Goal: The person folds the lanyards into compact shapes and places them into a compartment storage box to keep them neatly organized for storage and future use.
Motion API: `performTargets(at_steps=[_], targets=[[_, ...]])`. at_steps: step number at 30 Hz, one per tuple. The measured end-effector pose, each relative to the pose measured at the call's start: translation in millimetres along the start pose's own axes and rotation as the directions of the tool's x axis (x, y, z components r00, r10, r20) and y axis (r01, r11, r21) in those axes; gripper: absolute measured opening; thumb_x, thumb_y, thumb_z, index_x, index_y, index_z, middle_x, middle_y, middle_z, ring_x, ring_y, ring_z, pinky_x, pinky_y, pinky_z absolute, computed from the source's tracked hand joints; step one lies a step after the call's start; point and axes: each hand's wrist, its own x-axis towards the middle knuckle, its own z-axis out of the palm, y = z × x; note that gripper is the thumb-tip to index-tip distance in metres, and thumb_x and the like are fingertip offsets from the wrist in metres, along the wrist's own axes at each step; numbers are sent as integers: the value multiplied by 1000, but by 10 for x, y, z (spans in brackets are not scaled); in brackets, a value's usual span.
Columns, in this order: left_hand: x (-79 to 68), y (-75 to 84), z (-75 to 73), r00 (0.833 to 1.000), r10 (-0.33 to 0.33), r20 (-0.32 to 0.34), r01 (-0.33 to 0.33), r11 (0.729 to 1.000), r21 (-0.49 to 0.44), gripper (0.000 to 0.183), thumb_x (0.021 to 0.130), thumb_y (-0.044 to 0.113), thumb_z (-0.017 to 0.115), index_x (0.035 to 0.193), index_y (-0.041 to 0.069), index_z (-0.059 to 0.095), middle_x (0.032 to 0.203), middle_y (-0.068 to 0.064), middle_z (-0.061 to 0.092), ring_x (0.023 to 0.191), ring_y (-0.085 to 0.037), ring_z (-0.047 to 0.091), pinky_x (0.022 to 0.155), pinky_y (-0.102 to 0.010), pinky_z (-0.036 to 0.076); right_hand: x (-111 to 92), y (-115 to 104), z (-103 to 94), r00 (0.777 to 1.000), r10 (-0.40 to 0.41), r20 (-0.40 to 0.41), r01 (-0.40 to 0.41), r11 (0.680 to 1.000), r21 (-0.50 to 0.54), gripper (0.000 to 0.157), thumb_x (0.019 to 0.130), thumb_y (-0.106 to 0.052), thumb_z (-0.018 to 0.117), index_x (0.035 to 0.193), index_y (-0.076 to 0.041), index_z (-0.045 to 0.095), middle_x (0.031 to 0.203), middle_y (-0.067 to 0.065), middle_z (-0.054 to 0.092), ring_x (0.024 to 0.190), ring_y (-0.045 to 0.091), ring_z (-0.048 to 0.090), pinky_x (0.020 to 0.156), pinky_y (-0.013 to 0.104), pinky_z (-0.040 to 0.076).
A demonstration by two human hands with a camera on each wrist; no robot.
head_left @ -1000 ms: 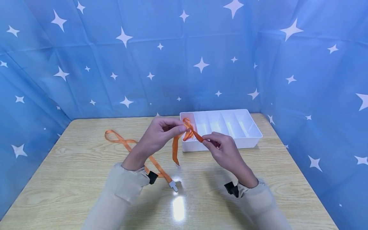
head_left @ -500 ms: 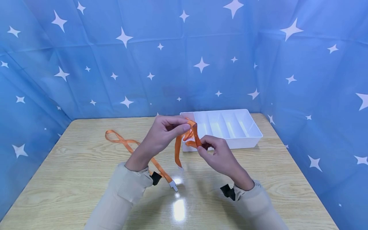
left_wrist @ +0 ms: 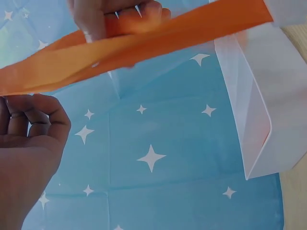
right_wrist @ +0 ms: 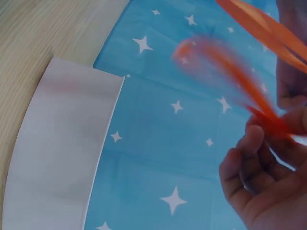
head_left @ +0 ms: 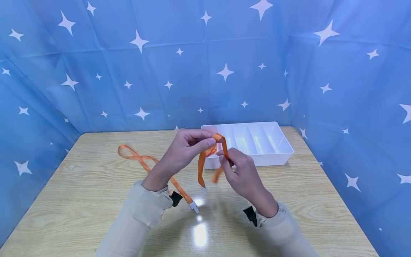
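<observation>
My flat orange cloth ribbon (head_left: 200,170) looks satiny, the white rectangular plastic tray (head_left: 273,160) smooth, the pale wood-grained tabletop (head_left: 80,196) glossy, my beige cloth sleeves (head_left: 141,208) matt, the blue starred cloth backdrop (head_left: 192,67) creased.

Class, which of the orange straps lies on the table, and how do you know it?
The clipped strap: it lies on the table, a pale clip at its near end. The other strap is held up by the left hand and right hand.
</observation>
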Motion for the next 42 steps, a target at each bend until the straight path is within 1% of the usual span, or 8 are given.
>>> performTargets(at_steps=[7,10,16,24,29,33,38,42], targets=[[25,3,20,1000,15,-11,-15,1000,1,21,97,11,64,109,-5,72,98,-13,71,73,-26,59,66,-26,50,-10,-51,8,999,7,-54,-11,997,-83,12,95,-6,65,104,1,71,88,6,53,64,9,46,51,21,43],[40,6,32,1000,22,-19,-22,1000,4,20,97,10,64,108,-5,72,101,-11,71,79,-24,63,70,-27,52,-8,-53,31,994,-20,-110,12,997,-71,12,90,-2,72,101,1,71,84,6,57,64,10,49,51,21,44],[52,6,49,997,31,-66,-29,999,22,18,97,8,64,105,-4,74,109,-11,71,94,-32,65,78,-34,55,-20,-47,93,976,-51,-211,53,999,3,18,80,4,79,98,0,74,76,5,68,60,10,53,53,21,46],[74,-8,69,993,49,-104,-49,999,6,19,96,10,65,103,-5,74,104,-12,73,91,-37,65,75,-34,56,-37,-36,159,973,-50,-225,66,996,64,19,79,7,79,98,1,76,80,7,74,62,12,66,62,22,55],[86,-15,85,992,54,-115,-57,998,-17,21,96,11,66,104,-7,73,102,-13,73,88,-36,66,76,-36,56,-22,-15,187,981,-53,-184,81,986,145,20,84,9,73,103,3,74,86,12,75,68,18,71,66,24,57],[92,-19,81,991,47,-125,-49,999,-14,23,96,14,66,105,-6,73,101,-13,73,88,-32,66,76,-38,57,8,0,193,994,-46,-99,70,966,247,18,89,10,66,103,0,73,88,9,73,73,19,69,69,25,57],[93,-28,68,990,39,-134,-41,999,-7,23,96,14,67,106,-5,74,97,-12,73,85,-31,65,74,-37,56,19,6,182,998,52,30,-59,938,340,14,94,5,63,100,-3,74,85,4,71,69,16,63,64,27,54],[105,-44,56,989,40,-143,-41,999,-4,22,96,13,66,106,-5,74,95,-12,73,83,-29,64,73,-34,55,31,6,170,979,151,136,-193,901,388,15,98,-1,60,101,-2,74,72,4,66,61,17,58,57,27,50]])
